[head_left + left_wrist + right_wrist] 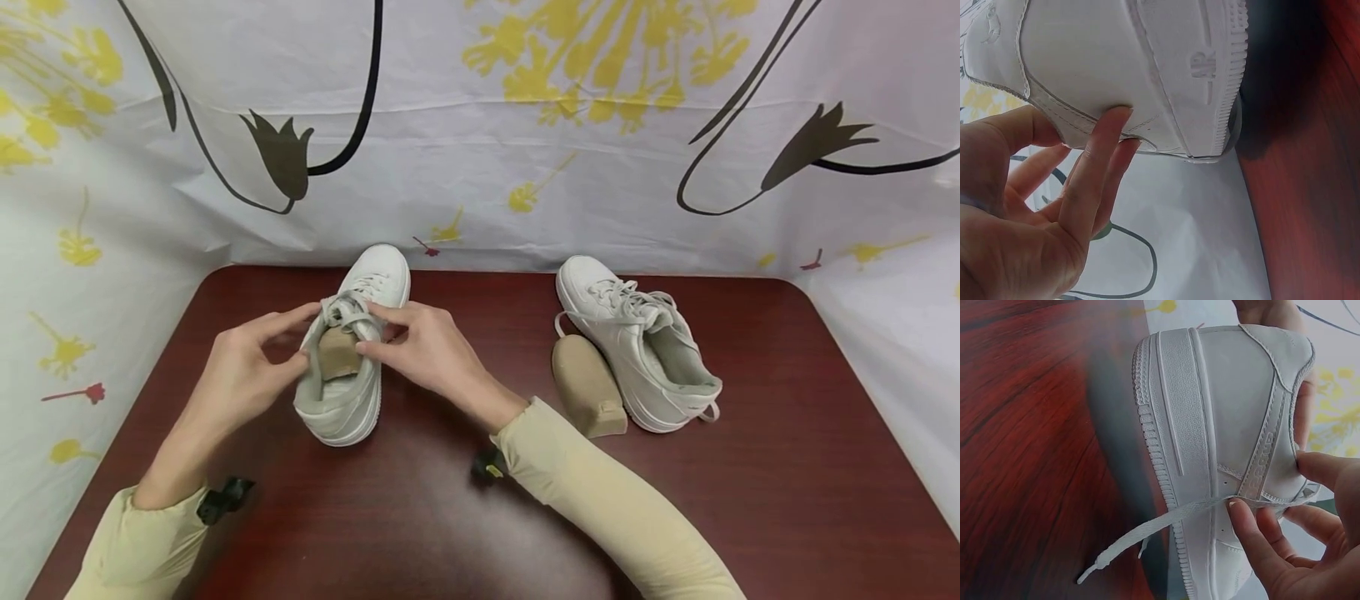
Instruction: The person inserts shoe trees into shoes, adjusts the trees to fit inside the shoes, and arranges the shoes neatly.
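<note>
The left white sneaker [337, 417] stands on the table, its toe pointing away from me. Inside its opening sits a tan shoe insert [339, 354]. My left hand [243, 367] grips the left side of the collar; in the left wrist view its fingers [1094, 169] press the outer wall. My right hand [427, 346] pinches the collar's right side near the laces, thumb at the rim. In the right wrist view a loose lace [1154, 525] hangs down past its fingertips [1244, 519]. How far the insert reaches under the tongue is hidden.
A second white sneaker [637, 350] stands at the right with its laces loose. Beside it lies another tan insert [588, 383]. The dark red table [420, 517] ends at a white patterned cloth [465, 183] behind the shoes.
</note>
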A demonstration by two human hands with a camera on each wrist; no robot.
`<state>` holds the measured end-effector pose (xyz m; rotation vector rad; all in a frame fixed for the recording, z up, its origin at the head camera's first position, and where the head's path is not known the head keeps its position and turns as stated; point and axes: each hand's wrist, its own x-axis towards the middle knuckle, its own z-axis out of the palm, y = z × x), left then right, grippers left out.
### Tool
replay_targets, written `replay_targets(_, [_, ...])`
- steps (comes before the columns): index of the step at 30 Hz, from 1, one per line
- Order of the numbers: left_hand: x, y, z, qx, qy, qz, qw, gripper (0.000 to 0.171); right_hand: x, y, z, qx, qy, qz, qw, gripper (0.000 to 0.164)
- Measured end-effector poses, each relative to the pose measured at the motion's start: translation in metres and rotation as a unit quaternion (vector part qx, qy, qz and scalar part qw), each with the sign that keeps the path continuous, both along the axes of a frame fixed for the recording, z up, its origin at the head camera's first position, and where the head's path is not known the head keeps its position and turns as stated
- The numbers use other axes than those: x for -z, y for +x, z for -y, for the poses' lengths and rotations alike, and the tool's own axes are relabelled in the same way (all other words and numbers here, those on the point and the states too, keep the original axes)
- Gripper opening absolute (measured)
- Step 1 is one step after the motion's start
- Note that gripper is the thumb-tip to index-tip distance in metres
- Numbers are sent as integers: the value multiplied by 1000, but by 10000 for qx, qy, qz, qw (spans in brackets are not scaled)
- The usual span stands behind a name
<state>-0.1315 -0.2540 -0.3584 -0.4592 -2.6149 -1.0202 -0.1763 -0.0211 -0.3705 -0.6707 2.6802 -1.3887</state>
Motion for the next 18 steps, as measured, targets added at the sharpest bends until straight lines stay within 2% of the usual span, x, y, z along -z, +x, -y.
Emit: replay_targets(18, [5,-3,18,-135,1,193,9997,59,3,-5,17,-187,-4,124,9997,54])
